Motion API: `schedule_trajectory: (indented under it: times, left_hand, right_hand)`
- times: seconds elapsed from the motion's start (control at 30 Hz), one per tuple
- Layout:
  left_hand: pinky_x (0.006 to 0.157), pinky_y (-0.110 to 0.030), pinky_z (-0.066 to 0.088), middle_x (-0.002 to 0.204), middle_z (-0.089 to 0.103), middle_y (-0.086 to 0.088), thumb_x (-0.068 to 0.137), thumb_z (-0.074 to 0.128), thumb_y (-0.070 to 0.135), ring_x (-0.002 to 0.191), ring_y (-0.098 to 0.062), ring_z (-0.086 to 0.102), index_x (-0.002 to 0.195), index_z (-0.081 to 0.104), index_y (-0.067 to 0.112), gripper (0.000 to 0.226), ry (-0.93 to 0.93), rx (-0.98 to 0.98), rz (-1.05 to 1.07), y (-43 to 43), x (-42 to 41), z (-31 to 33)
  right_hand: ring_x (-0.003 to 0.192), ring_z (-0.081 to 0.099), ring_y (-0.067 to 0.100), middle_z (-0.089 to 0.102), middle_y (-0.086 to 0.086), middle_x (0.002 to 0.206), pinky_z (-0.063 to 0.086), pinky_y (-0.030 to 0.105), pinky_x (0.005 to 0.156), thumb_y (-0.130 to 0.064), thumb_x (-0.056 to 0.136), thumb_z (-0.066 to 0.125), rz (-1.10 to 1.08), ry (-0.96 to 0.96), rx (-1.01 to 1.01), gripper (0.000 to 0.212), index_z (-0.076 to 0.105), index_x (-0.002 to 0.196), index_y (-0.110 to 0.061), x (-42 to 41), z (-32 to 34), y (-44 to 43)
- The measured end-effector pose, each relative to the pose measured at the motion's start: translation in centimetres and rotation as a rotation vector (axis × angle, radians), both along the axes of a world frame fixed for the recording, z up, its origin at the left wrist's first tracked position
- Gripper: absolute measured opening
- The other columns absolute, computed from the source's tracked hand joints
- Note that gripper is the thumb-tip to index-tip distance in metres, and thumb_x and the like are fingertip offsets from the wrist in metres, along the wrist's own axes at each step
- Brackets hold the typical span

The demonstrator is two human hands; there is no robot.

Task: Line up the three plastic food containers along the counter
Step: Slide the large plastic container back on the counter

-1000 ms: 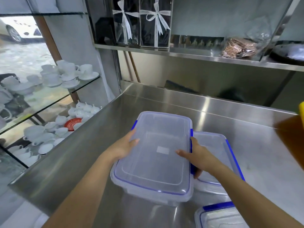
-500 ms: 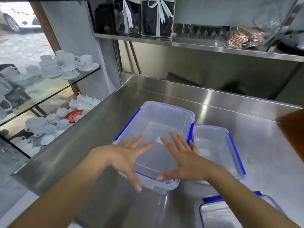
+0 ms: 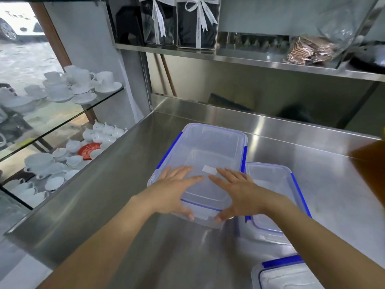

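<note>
A large clear container with blue clips (image 3: pixel 208 153) stands on the steel counter (image 3: pixel 108 195). My left hand (image 3: pixel 173 190) lies flat on the near part of its lid, thumb on the near edge. My right hand (image 3: pixel 235 195) lies flat beside it on the same lid, thumb at the near right corner. Fingers of both hands are spread and hold nothing. A medium clear container (image 3: pixel 275 197) sits right against the large one's right side. A third container (image 3: pixel 285 274) shows only partly at the bottom right.
A glass shelf unit with white cups and teapots (image 3: pixel 62 142) stands left of the counter. A steel upper shelf (image 3: pixel 250 57) holds dark gift boxes and a wrapped brown packet. A brown shape (image 3: pixel 370 170) lies at the right edge.
The large container was held at its sides a second ago and now rests further back on the counter. Both hands have moved onto its lid, palms flat.
</note>
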State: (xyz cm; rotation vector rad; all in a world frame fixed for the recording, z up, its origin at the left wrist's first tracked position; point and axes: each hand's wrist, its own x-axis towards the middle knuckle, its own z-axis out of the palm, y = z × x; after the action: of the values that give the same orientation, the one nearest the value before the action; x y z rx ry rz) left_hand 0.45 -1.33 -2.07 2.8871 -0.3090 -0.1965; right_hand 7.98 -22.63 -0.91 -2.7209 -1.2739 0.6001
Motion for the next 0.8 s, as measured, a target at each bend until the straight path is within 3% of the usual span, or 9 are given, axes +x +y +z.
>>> schedule_trajectory:
  times: [0.13,0.23,0.37,0.5,0.57,0.63,0.73,0.8]
  left_hand:
    - [0.106,-0.03,0.017,0.135,0.039,0.002,0.065,0.069,0.06,0.126,-0.017,0.03,0.134,0.039,0.038,0.079,-0.235,0.036,0.013,0.0,2.7,-0.2]
    - [0.088,-0.029,0.035,0.113,0.058,0.004,0.067,0.07,0.053,0.106,-0.016,0.052,0.121,0.057,0.029,0.061,-0.406,0.117,0.017,-0.4,4.9,-0.2]
    - [0.058,-0.022,0.054,0.072,0.07,0.003,0.041,0.092,0.031,0.065,-0.015,0.067,0.085,0.074,0.018,0.049,-0.574,0.076,0.002,-0.8,8.3,-0.5]
    - [0.064,-0.021,0.05,0.076,0.072,0.001,0.043,0.092,0.02,0.071,-0.015,0.067,0.089,0.075,0.014,0.049,-0.614,-0.009,0.016,-0.5,11.2,-1.2]
    - [0.071,-0.02,0.042,0.08,0.072,0.001,0.05,0.09,0.021,0.077,-0.017,0.063,0.095,0.074,0.015,0.048,-0.623,-0.044,-0.006,0.1,12.0,-1.5]
    - [0.073,-0.021,0.044,0.084,0.071,0.002,0.056,0.087,0.023,0.082,-0.014,0.057,0.1,0.072,0.017,0.047,-0.618,-0.051,-0.003,0.7,12.2,-2.0]
    - [0.076,-0.029,0.05,0.097,0.068,0.0,0.069,0.08,0.022,0.092,-0.014,0.048,0.111,0.067,0.019,0.045,-0.527,-0.105,0.028,1.0,12.3,-2.2]
    - [0.088,-0.037,0.047,0.109,0.064,-0.004,0.076,0.074,0.023,0.101,-0.022,0.051,0.118,0.062,0.018,0.044,-0.474,-0.135,0.058,0.9,12.3,-2.4]
  right_hand:
    - [0.141,0.008,0.023,0.006,-0.001,0.157,0.012,0.042,0.114,-0.061,0.073,0.06,-0.091,-0.065,0.042,0.092,0.008,0.143,-0.031,2.5,0.1,-0.2]
    - [0.139,0.016,0.024,0.014,0.002,0.155,0.019,0.044,0.112,-0.057,0.079,0.056,-0.152,-0.165,0.051,0.083,0.013,0.142,-0.026,4.6,-0.1,0.4]
    - [0.139,0.021,0.025,0.018,0.004,0.155,0.024,0.045,0.11,-0.056,0.084,0.05,-0.207,-0.248,0.022,0.075,0.016,0.141,-0.022,7.9,-0.2,1.1]
    - [0.14,0.019,0.025,0.016,0.003,0.155,0.026,0.045,0.11,-0.057,0.085,0.046,-0.251,-0.286,0.02,0.075,0.013,0.142,-0.021,10.4,-0.9,1.2]
    - [0.137,0.024,0.025,0.024,0.003,0.152,0.03,0.046,0.108,-0.057,0.083,0.05,-0.252,-0.297,0.05,0.074,0.017,0.14,-0.021,11.1,-1.1,1.3]
    - [0.132,0.03,0.025,0.031,0.002,0.147,0.035,0.045,0.104,-0.057,0.081,0.054,-0.237,-0.324,0.082,0.072,0.023,0.136,-0.022,11.5,-1.3,1.5]
    - [0.131,0.03,0.024,0.032,0.001,0.147,0.035,0.044,0.104,-0.058,0.08,0.054,-0.246,-0.311,0.135,0.071,0.024,0.135,-0.023,11.6,-1.6,1.5]
    - [0.134,0.025,0.025,0.022,0.002,0.152,0.032,0.044,0.106,-0.058,0.081,0.053,-0.262,-0.291,0.15,0.073,0.021,0.137,-0.025,11.4,-1.9,1.2]
